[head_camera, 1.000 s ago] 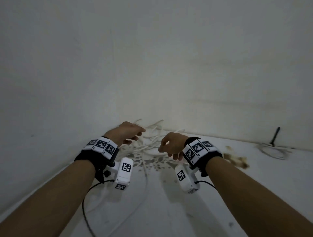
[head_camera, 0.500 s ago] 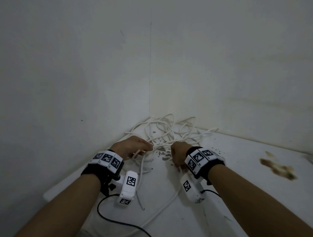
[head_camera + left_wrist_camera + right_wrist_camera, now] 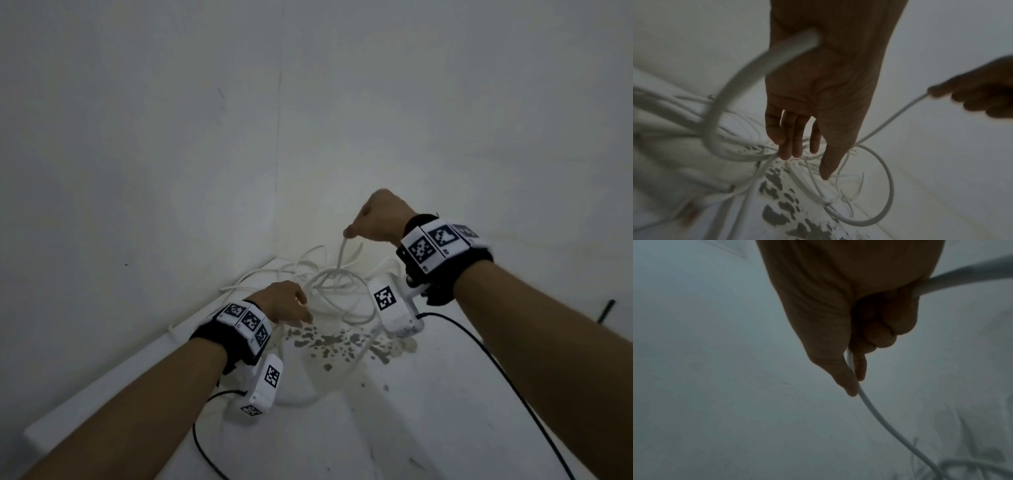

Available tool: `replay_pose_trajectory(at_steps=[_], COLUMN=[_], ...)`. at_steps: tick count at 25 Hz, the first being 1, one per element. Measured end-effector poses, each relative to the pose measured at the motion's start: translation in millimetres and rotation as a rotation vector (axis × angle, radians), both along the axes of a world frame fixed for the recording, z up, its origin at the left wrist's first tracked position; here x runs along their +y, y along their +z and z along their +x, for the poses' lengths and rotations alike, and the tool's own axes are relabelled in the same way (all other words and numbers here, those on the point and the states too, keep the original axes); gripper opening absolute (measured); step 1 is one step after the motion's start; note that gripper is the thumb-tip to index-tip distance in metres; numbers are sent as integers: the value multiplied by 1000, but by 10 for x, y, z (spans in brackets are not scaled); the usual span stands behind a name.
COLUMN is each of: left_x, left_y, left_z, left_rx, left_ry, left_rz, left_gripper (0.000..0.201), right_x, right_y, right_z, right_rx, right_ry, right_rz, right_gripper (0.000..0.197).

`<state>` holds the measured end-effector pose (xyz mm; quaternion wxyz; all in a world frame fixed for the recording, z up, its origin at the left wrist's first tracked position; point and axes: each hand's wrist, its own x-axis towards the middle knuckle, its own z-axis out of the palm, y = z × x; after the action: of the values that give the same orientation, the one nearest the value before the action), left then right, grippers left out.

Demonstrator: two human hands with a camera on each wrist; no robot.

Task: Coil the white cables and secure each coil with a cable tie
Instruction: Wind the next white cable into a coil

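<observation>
1. The black lead (image 3: 507, 373) from the right wrist camera is trailing across the white floor (image 3: 428, 411) nearest the viewer, and another black lead (image 3: 202, 442) is looping below the left wrist.
2. The left hand (image 3: 284, 303) is hovering low over the near edge of the tangle, palm down, fingers (image 3: 785, 141) straight and loosely spread. A thick loop of white cable (image 3: 731, 91) is arcing across the palm in the left wrist view; whether the hand is gripping it, I cannot tell.
3. Dark blotchy stains (image 3: 329, 342) are lying on the floor just beyond that hand.
4. The tangle of white cables (image 3: 329, 284) is lying loose, uncoiled, on the floor in the corner where two white walls (image 3: 171, 154) are meeting.
5. The right hand (image 3: 378, 219) is raised above the tangle, thumb and curled fingers (image 3: 861, 368) pinching one white cable strand (image 3: 885, 423), which is hanging down into the pile.
</observation>
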<state>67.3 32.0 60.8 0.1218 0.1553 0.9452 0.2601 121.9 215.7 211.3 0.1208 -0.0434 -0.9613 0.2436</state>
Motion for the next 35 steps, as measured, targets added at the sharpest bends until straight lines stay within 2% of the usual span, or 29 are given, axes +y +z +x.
replay_pose_trajectory(at_steps=[1,3,5,8,11,13,14,15,17,19,21,23,25,26,27,28,30,31,33,35], left_x=[85,260,454,711,902,979,1020,1044,1096,1128,1074,1076,1137,1162,1179,1180,1111,1063,970,911], left_y=[42,119,202,370,464,532,593,695,1017,1400,1663,1848,1918,1920,1902,1855,1708,1626,1415,1117], left_z=[-24,-101,-192,-178,-166,-234,-266,-274,-141,-10,36,146,235,304,370,408,431,407,360,246], left_rx=[50,164,213,210,226,215,214,213,186,142,148,138,50,-1,-57,-105,-130,-101,-13,101], left_ry=[-7,19,44,0,-66,-78,-75,-68,-60,-67,-135,-192,-315,-397,-462,-496,-486,-454,-352,-260], left_rz=[-10,104,254,252,250,269,268,268,380,544,597,539,389,320,289,295,406,479,585,581], left_gripper=[63,85,83,54,65,86,100,106,81,59,50,48,45,40,32,25,25,31,51,62], right_x=[-18,-43,-47,90,443,723,873,1017,1285,1440,1442,1268,1025,905,805,730,646,647,679,651], right_y=[154,452,708,975,1146,1099,1005,870,563,312,178,148,203,269,341,413,507,546,666,875], right_z=[83,293,539,833,982,1001,989,957,897,893,875,856,820,789,744,697,650,644,659,691], right_rx=[53,159,285,501,807,912,891,816,551,268,115,175,362,416,397,313,137,146,258,454], right_ry=[34,115,175,213,134,3,-75,-159,-278,-294,-274,-243,-211,-175,-117,-43,62,90,106,115], right_rz=[5,-58,-170,-336,-465,-446,-388,-307,-184,-100,-1,99,267,400,540,628,583,484,240,-47], right_gripper=[46,33,23,16,16,16,19,21,22,19,41,75,95,95,89,73,26,13,16,20])
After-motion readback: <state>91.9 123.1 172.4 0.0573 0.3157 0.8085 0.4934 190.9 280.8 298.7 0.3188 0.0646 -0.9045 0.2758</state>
